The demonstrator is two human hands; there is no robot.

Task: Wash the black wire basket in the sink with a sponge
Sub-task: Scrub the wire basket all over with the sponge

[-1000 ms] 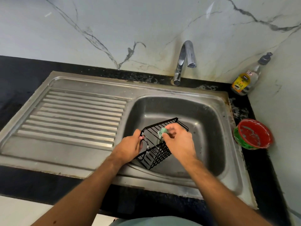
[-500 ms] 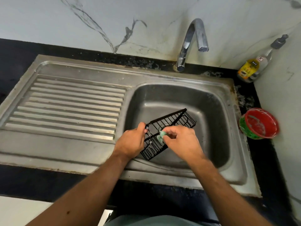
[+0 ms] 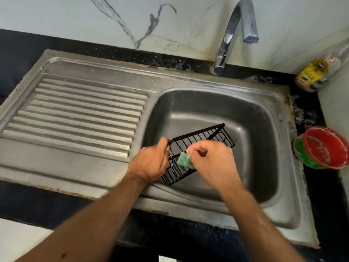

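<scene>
Over the near-left part of the sink (image 3: 264, 103) basin, the black wire basket (image 3: 207, 137) is tilted, its long top rail running up toward the basin's middle and its lower corner close above the near rim. The left hand (image 3: 149, 163) grips the basket's left end, fingers curled round the wire and thumb up by the corner. The right hand (image 3: 213, 163) pinches a green sponge (image 3: 185, 160), fingers closed on it, pressing it against the basket's wire side. Beyond the basket, the far and right parts of the basin lie open right up to the walls. To the left, the ribbed drainboard (image 3: 85, 110) stretches bare to the sink's left edge. At the far rim the tap (image 3: 234, 33) rises, its spout curving over the basin; no water shows from it. On the dark surface (image 3: 309, 110) at the right edge stands a red and green tub (image 3: 324, 148), near the sink rim, and in the far-right corner a yellow-labelled bottle (image 3: 313, 72), blurred, its top cut off. The right hand hides the basket's middle, and the fingertips are smeared by motion.
</scene>
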